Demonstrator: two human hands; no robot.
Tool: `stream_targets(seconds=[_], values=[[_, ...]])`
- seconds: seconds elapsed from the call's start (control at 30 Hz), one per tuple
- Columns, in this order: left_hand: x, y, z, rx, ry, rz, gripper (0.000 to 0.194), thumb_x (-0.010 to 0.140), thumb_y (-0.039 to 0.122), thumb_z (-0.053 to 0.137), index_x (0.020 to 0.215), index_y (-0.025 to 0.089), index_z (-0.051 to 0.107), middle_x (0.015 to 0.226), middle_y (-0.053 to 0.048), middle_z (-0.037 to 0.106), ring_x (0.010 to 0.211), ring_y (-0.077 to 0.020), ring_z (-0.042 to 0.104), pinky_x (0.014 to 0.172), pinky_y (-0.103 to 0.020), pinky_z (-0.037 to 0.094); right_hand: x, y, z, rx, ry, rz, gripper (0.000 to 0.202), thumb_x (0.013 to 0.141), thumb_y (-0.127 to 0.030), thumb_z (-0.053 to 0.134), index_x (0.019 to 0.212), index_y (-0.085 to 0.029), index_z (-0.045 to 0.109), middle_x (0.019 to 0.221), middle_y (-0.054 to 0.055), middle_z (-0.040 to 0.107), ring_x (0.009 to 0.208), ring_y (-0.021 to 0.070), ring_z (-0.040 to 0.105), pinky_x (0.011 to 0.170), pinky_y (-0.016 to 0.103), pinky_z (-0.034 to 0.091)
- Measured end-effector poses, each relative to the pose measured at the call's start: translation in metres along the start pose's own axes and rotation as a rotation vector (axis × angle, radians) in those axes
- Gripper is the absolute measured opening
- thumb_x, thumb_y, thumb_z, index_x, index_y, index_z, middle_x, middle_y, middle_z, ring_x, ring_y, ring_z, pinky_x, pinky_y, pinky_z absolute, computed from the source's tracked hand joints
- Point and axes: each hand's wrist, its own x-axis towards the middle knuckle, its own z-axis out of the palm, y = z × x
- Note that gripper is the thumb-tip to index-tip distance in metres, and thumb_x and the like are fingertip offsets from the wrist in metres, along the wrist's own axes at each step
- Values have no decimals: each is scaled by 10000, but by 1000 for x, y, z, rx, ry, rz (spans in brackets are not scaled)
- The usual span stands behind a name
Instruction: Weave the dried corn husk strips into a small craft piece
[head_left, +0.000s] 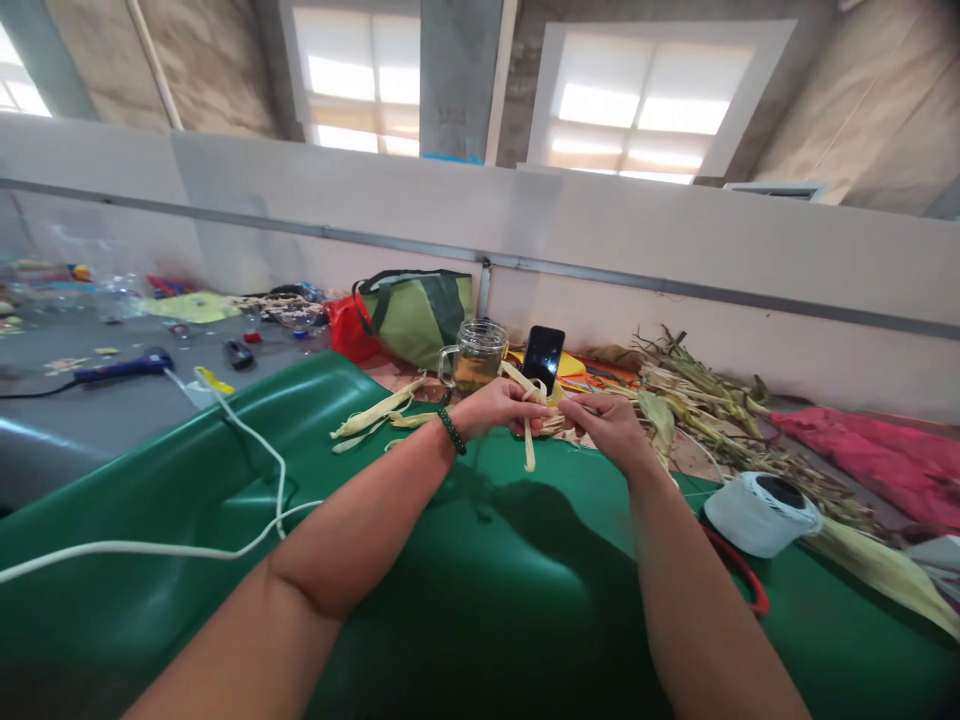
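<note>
Basically centre of frame: pale husk strip [530, 448], left hand [495, 403] pinching it, right hand [609, 428] gripping its right side. Likely light, papery, bendy, splits along the grain; best held flat near the fold.

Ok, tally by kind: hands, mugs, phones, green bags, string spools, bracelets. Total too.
Hands: 2 (left hand, right hand)
Mug: 1
Phone: 1
Green bag: 1
String spool: 1
Bracelet: 1
Total: 7

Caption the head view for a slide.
Two bare hands, left and right, work a pale corn husk strip above a green sheet.
</note>
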Motion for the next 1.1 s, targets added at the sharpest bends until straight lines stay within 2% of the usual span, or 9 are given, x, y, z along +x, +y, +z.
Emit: stream_targets(seconds=[0.13, 0.33, 0.47, 0.53, 0.57, 0.67, 0.7, 0.93, 1.1], values=[[-3, 7, -2, 13, -34, -44, 333, 574, 379, 822, 647, 90, 674, 631, -35, 663, 568, -81, 577, 587, -201, 463, 0, 0, 4, -3, 100, -9, 451, 667, -582, 670, 500, -165, 634, 411, -29, 483, 392, 78, 382, 399, 227, 283], [-4, 8, -6, -107, -26, -95, 376, 506, 372, 868, 683, 94, 686, 612, -29, 672, 573, -101, 607, 624, -236, 494, 5, 13, -3, -7, 318, 26, 435, 686, -570, 664, 547, -158, 648, 410, -31, 462, 401, 84, 367, 415, 235, 281], [1, 5, -10, -215, 105, -70, 371, 526, 331, 871, 704, 76, 670, 630, -41, 680, 582, -106, 624, 646, -247, 503, 1, 8, -2, -155, 679, -173, 334, 740, -498, 647, 699, -167, 660, 660, 29, 614, 613, 142, 515, 595, 283, 423], [3, 4, -11, -285, 205, -52, 353, 542, 297, 868, 720, 73, 661, 646, -42, 683, 604, -109, 639, 657, -244, 507, -3, 3, 6, -225, 737, -269, 321, 779, -484, 607, 696, -177, 646, 698, 36, 612, 668, 153, 521, 642, 296, 430], [4, 3, -11, -314, 242, -49, 345, 546, 282, 867, 723, 73, 658, 648, -42, 684, 606, -108, 641, 661, -242, 508, -4, 1, 11, -227, 651, -268, 358, 802, -493, 572, 627, -185, 618, 617, 19, 570, 614, 144, 493, 602, 287, 413], [6, 1, -9, -349, 264, -46, 323, 555, 257, 863, 717, 68, 659, 654, -47, 685, 595, -103, 634, 666, -242, 509, -7, -4, 31, -133, 133, -160, 429, 784, -540, 564, 531, -193, 567, 497, -14, 500, 499, 122, 439, 490, 261, 350], [6, 1, -8, -351, 256, -42, 314, 559, 254, 860, 707, 65, 657, 656, -50, 685, 591, -103, 630, 663, -244, 510, -7, -4, 37, -118, 38, -139, 445, 772, -544, 573, 502, -190, 548, 477, -18, 486, 482, 114, 422, 483, 259, 338], [7, -3, -6, -347, 295, -30, 310, 584, 274, 846, 692, 65, 645, 660, -54, 682, 589, -99, 621, 660, -241, 510, -7, -10, 41, -57, -154, -93, 404, 741, -500, 592, 497, -183, 540, 450, -41, 422, 444, 80, 335, 450, 239, 275], [8, -4, -13, -322, 372, 27, 324, 594, 314, 835, 714, 79, 649, 664, -48, 673, 630, -107, 616, 702, -256, 512, -16, -14, 44, -75, -397, -130, 374, 767, -434, 593, 501, -175, 548, 451, -43, 427, 432, 68, 328, 444, 228, 266]])
